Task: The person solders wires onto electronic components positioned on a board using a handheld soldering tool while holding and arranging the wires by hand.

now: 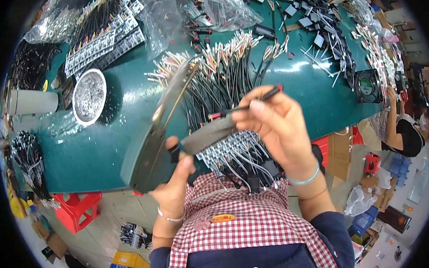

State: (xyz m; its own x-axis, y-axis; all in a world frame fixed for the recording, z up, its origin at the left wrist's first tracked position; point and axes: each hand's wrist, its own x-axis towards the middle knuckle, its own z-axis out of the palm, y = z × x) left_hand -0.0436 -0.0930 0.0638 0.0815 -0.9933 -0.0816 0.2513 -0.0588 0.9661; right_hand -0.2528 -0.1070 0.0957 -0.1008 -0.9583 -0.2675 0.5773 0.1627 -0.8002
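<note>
My left hand (172, 197) is closed around a dark green hand tool (147, 157) with a long, tapering front that points up and away; blur hides its exact kind. My right hand (280, 127) pinches a thin black cable piece (222, 114) with red ends. A dark grey flat strip (207, 139) reaches leftward from under the right fingers; whether they grip it cannot be made out. Just beyond both hands lies a bundle of black cables (227, 86) with stripped, coloured wire ends. Grey cables with small connectors (236, 150) sit at the near table edge, below the right hand.
The green table (125, 151) carries a white bowl of silvery bits (89, 97), a white cup (34, 101), circuit boards (103, 48), plastic bags (161, 17), black housings (310, 22) and a fan (368, 86). Red stools (78, 212) stand below. Another person (401, 134) works at right.
</note>
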